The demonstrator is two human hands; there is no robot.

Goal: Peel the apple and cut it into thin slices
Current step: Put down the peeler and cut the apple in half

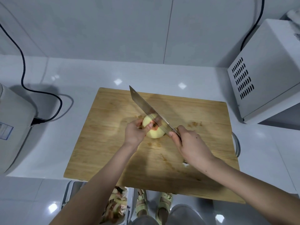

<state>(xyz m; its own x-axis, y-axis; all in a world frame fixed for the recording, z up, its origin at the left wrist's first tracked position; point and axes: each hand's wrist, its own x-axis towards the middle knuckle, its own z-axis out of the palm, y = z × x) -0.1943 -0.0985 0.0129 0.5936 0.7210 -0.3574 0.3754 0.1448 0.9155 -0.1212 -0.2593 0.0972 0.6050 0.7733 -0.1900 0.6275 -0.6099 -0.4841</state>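
Steadied a peeled, pale yellow, round apple [154, 133] near the centre of a rectangular, light-brown wooden cutting board [100, 130], with the left hand [134, 133] curled round its 9 o'clock side and thumb and fingertips pressed to the smooth flesh beside a reddish stem hollow. Gripped the handle of a broad, flat steel cleaver [141, 103] in the right hand [190, 143], fingers wrapped so tightly that almost none of the handle showed. Laid the shiny rectangular blade slantwise over the apple's top, squared tip at 11 o'clock of the fruit, heel at 4 o'clock; could not tell how deep the edge sat in the flesh. Left brownish smears and crumbs on the board's fine grain at 3 o'clock and 6 o'clock of the apple. Rested the board on a glossy white countertop [81, 82], with a boxy white metal appliance with slotted vents [267, 75] at 2 o'clock and a rounded white appliance [14, 114] at 9 o'clock, a thin black cable [24, 67] plugged into its side. Stood at 6 o'clock in pale green strapped sandals [141, 203], just beside a white bin [69, 192] heaped with curled red-and-cream peel strips [116, 207].
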